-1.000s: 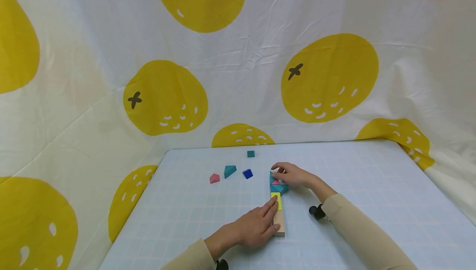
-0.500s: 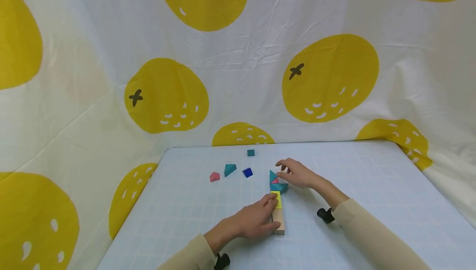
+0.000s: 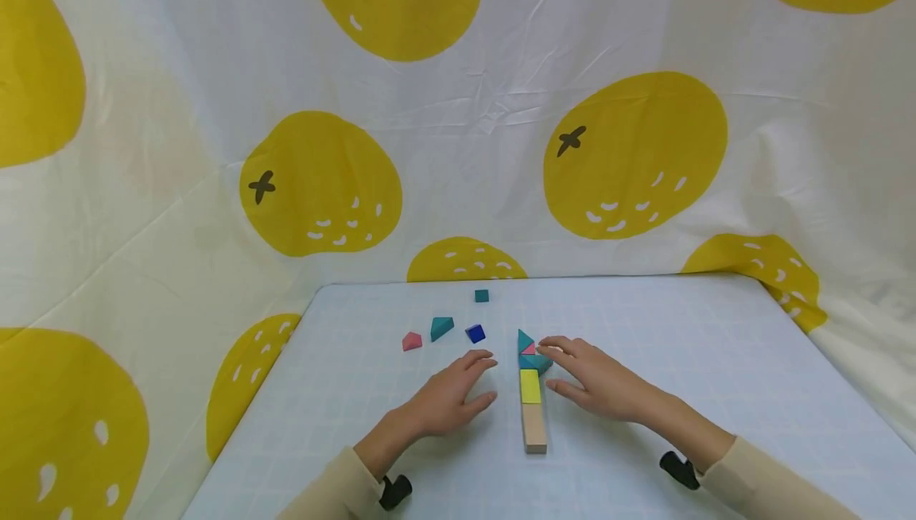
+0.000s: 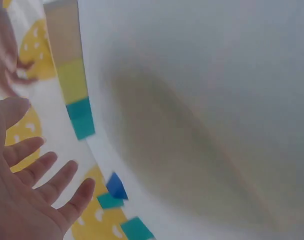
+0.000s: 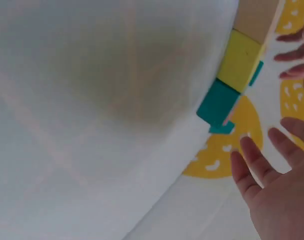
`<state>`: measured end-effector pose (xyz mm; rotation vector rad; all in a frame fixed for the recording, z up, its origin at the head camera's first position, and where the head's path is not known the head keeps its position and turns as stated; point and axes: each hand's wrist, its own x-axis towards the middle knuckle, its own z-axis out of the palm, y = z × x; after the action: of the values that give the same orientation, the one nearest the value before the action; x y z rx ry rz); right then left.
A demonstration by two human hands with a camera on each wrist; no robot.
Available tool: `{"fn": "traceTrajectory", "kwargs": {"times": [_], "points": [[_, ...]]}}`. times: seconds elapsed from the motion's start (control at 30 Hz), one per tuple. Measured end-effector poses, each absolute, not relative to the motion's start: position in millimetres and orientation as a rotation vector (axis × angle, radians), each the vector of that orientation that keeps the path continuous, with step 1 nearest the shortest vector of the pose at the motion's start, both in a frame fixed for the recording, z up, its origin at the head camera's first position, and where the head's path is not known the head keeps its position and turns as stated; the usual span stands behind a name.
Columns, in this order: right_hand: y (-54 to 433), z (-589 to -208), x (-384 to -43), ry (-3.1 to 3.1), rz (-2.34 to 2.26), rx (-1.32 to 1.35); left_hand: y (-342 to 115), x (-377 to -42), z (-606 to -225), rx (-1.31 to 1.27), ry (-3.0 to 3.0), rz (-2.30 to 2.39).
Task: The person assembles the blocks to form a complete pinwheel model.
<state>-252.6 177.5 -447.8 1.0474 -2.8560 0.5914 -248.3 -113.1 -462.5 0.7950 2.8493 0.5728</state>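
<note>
A row of wooden blocks runs away from me on the table in the head view. Nearest is a plain wood block (image 3: 533,428), then a yellow block (image 3: 529,386), then teal triangular blocks (image 3: 537,362) around a small pink triangle (image 3: 529,349), with another teal triangle (image 3: 525,339) at the far end. My left hand (image 3: 447,399) hovers left of the row, fingers spread and apart from the blocks. To the right, my right hand (image 3: 601,377) holds nothing; its fingertips lie close beside the teal blocks, and contact cannot be told. Both wrist views show relaxed fingers.
Left of the row's far end lie loose blocks: a blue one (image 3: 475,334), a teal one (image 3: 442,328), a pink one (image 3: 412,341) and a dark teal one (image 3: 482,296). A patterned cloth (image 3: 487,186) hangs behind the table (image 3: 286,440).
My left hand has lifted off the yellow and plain blocks and moved left. My right hand has drawn back from the far end towards me, its fingers now straighter.
</note>
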Motion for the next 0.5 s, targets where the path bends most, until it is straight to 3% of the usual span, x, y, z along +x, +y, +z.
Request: {"fn": "traceTrajectory", "kwargs": {"times": [0.5], "points": [[168,-479,-227,-2.915,0.476,1.262,-163,-285,-465,0.640,2.910,0.754]]}}
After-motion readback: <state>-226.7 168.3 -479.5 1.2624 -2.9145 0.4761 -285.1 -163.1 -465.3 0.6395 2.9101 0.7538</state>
